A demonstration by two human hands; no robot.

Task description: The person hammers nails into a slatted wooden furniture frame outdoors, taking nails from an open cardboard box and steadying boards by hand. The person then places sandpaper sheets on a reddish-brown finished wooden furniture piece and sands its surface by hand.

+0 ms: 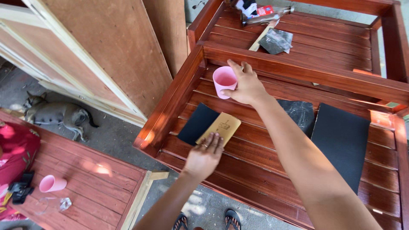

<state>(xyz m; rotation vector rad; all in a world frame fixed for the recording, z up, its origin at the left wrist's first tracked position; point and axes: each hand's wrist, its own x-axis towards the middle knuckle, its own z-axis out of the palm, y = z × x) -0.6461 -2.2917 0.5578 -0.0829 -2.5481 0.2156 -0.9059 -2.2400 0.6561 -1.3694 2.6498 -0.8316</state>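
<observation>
Our left hand (204,155) is pressing its fingers flat, pinning the tan sandpaper sheet (221,127) | right hand (243,85) is wrapping fingers around the pink plastic cup (223,81) on the red slatted wooden bench (264,170)

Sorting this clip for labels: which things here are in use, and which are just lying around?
In use:
right hand gripping pink cup
left hand on folded sandpaper sheet
red slatted bench

Lying about:
dark sheet
second pink cup
dog
plywood panels
</observation>
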